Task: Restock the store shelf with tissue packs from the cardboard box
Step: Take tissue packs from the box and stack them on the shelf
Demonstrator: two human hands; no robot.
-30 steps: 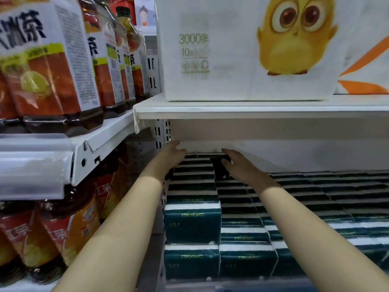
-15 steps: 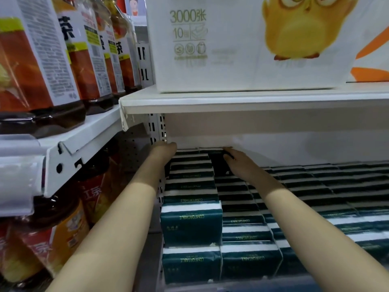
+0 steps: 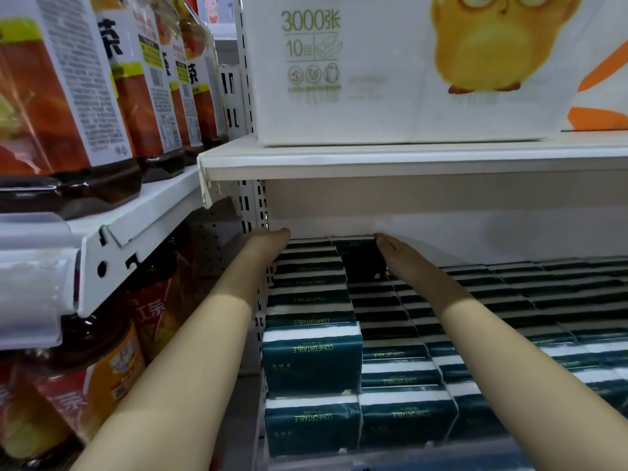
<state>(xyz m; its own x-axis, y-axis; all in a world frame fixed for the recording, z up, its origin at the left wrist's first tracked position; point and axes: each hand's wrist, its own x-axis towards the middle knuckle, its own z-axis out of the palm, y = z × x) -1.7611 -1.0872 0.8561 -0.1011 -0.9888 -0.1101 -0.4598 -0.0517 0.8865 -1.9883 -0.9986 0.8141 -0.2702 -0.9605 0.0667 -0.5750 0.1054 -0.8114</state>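
Dark green tissue packs (image 3: 311, 363) marked COMFORTABLE fill the lower shelf in rows, stacked two high at the front left. Both my arms reach deep under the upper shelf board (image 3: 407, 161). My left hand (image 3: 270, 239) lies stretched out along the far left end of the raised left row. My right hand (image 3: 396, 251), fingers straight, touches the right side of the rearmost tissue pack (image 3: 355, 244) at the back wall. A dark gap sits just in front of that pack. No cardboard box is in view.
A large white tissue carton (image 3: 390, 73) with a yellow bird stands on the upper shelf. Bottles of amber tea (image 3: 64, 107) line the neighbouring shelf at left, with more bottles (image 3: 85, 362) below it. A slotted white upright (image 3: 253, 212) divides the two bays.
Both hands have stayed at the back of the shelf, the left pushed slightly deeper. The camera has moved closer and tilted down a little.
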